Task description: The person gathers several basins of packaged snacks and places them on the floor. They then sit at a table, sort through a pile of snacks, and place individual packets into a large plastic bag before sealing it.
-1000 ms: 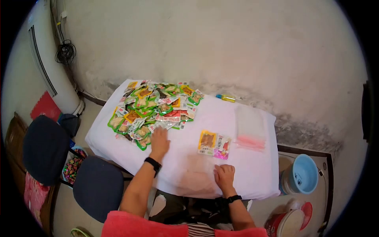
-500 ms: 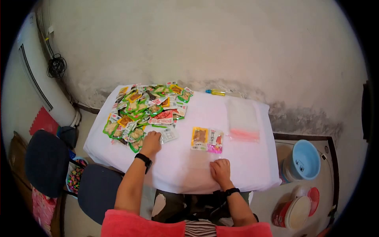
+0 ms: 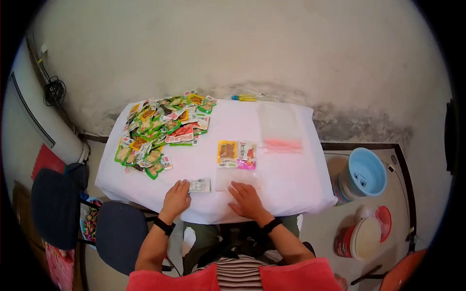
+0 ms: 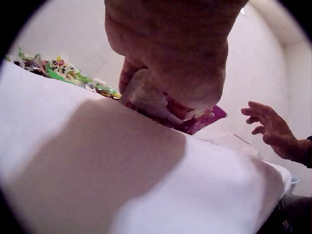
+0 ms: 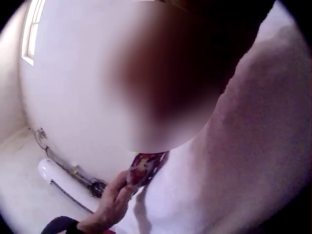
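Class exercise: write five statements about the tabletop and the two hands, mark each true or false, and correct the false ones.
1. The left hand holds a small packet. True.
2. The right hand is pinching a packet. False: the right hand holds no packet; its fingers are spread.
3. The heap of packets lies on the left part of the table. True.
4. The bottle lies at the table's near edge. False: the bottle lies at the far edge, by the wall.
5. The clear bags with pink ends lie to the right of the yellow packet. True.
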A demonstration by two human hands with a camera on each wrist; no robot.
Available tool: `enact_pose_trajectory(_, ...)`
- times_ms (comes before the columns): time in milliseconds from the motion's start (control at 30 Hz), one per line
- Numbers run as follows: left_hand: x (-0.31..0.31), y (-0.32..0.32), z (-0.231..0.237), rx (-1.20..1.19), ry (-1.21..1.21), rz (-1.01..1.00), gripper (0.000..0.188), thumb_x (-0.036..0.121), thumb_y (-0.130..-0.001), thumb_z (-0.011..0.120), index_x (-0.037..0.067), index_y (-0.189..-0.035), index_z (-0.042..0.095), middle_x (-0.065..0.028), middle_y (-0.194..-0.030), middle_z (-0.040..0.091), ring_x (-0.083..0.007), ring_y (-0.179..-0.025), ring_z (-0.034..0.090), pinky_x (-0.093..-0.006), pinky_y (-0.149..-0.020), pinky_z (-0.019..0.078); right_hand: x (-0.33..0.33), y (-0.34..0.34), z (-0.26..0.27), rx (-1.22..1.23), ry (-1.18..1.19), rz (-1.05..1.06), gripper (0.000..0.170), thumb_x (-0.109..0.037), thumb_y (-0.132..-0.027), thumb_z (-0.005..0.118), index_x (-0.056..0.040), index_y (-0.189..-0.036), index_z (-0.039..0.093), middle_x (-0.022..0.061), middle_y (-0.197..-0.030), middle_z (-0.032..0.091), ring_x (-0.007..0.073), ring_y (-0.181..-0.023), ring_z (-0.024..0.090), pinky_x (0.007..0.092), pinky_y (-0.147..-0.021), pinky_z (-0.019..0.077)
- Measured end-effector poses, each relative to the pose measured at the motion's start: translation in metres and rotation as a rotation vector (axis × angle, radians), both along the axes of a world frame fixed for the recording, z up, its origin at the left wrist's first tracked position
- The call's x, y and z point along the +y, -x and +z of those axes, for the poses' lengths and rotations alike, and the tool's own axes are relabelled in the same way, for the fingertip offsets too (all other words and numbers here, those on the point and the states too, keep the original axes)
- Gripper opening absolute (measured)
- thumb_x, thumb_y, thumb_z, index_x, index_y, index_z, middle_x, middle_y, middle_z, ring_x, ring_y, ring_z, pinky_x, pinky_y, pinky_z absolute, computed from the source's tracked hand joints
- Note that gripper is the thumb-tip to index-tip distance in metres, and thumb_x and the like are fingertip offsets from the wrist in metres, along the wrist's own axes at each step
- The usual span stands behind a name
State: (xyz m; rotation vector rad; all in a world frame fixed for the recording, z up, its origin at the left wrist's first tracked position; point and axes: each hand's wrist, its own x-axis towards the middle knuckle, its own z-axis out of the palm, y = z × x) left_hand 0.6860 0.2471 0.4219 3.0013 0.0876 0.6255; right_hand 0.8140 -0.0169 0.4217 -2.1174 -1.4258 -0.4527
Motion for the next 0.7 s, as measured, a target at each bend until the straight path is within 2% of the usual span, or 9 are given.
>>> enact_pose_trajectory(133,-0.008,0.002,0.013,-0.036,-0.056,-0.203,0.035,0.011,-0.074,0.061,0.003,-0.108,0.055,-0.0097,-0.098,0.062,-0.0262,-0.091,0.059,-0.0361,-0.076,0.0503,0.018,0.010,0.007,0.213,0.029,0.141,0.061,-0.026,-0.073,0.070,-0.0026,-0.124,0.047,0.0134,-0.125,0.051,0.0314,-0.104,0.052,0.0392,-0.087,0.0424)
enact_pose_trajectory(300,-0.015,0.002,0.039,-0.010,-0.131,-0.349,0.025,0.011,-0.075,0.062,0.009,-0.100,0.059,-0.0042,-0.092,0.062,-0.0221,-0.076,0.059,-0.0331,-0.065,0.0501,0.032,0.016,-0.010,0.380,-0.031,0.143,0.041,-0.023,-0.079,0.066,-0.0081,-0.116,0.057,0.0137,-0.103,0.062,0.0323,-0.089,0.058,0.0369,-0.073,0.0482)
enact_pose_trajectory(400,-0.025,-0.006,0.044,0.047,0.009,-0.374,0.021,0.011,-0.076,0.062,0.010,-0.097,0.062,-0.0047,-0.088,0.063,-0.0234,-0.071,0.058,-0.0344,-0.062,0.0490,0.023,0.013,-0.018,0.569,-0.109,0.129,0.031,-0.024,-0.086,0.060,-0.0060,-0.111,0.058,0.0115,-0.093,0.063,0.0257,-0.083,0.060,0.0352,-0.073,0.0480)
enact_pose_trajectory(467,-0.040,-0.019,0.033,-0.015,0.230,-0.341,0.014,0.011,-0.078,0.061,0.009,-0.092,0.063,-0.0052,-0.082,0.062,-0.0252,-0.070,0.058,-0.0337,-0.064,0.0486,0.005,0.015,-0.007,1.171,-0.158,0.058,0.027,-0.023,-0.089,0.057,-0.0038,-0.108,0.059,0.0117,-0.086,0.062,0.0195,-0.077,0.059,0.0318,-0.070,0.0476)
enact_pose_trajectory(500,-0.049,-0.026,0.036,-0.008,0.241,-0.345,0.014,0.011,-0.078,0.061,0.009,-0.092,0.063,-0.0052,-0.082,0.062,-0.0252,-0.070,0.058,-0.0337,-0.064,0.0486,-0.001,0.013,-0.024,1.194,-0.206,0.084,0.027,-0.021,-0.090,0.056,-0.0010,-0.108,0.059,0.0083,-0.083,0.062,0.0141,-0.073,0.056,0.0294,-0.069,0.0472)
enact_pose_trajectory(567,-0.068,-0.040,0.045,0.280,0.741,-0.319,0.009,0.009,-0.084,0.058,0.003,-0.086,0.064,-0.0067,-0.078,0.063,-0.0197,-0.072,0.060,-0.0327,-0.065,0.0487,-0.023,0.012,-0.019,1.275,-0.194,0.061,0.029,-0.020,-0.089,0.057,0.0001,-0.110,0.058,0.0069,-0.083,0.063,0.0144,-0.074,0.057,0.0299,-0.070,0.0474)
enact_pose_trajectory(600,-0.075,-0.047,0.040,0.284,0.745,-0.335,0.009,0.009,-0.084,0.058,0.003,-0.086,0.064,-0.0067,-0.078,0.063,-0.0197,-0.072,0.060,-0.0327,-0.065,0.0487,-0.031,0.011,-0.016,1.350,-0.184,0.054,0.031,-0.020,-0.089,0.057,0.0013,-0.112,0.057,0.0056,-0.083,0.063,0.0148,-0.075,0.057,0.0303,-0.072,0.0476)
enact_pose_trajectory(667,-0.082,-0.065,0.023,0.139,0.964,-0.354,0.012,0.010,-0.085,0.057,0.002,-0.092,0.064,-0.0091,-0.082,0.062,-0.0173,-0.076,0.061,-0.0323,-0.069,0.0489,-0.046,0.012,-0.034,1.359,-0.286,0.046,0.032,-0.018,-0.089,0.058,0.0010,-0.114,0.057,0.0016,-0.080,0.063,0.0103,-0.067,0.055,0.0261,-0.061,0.0465)
enact_pose_trajectory(700,-0.084,-0.072,0.016,0.142,0.964,-0.366,0.012,0.010,-0.085,0.057,0.002,-0.092,0.064,-0.0091,-0.082,0.062,-0.0173,-0.076,0.061,-0.0323,-0.069,0.0489,-0.058,0.016,-0.023,1.531,-0.331,-0.046,0.029,-0.018,-0.089,0.058,-0.0011,-0.113,0.059,0.0008,-0.078,0.063,0.0078,-0.061,0.052,0.0235,-0.054,0.0422)
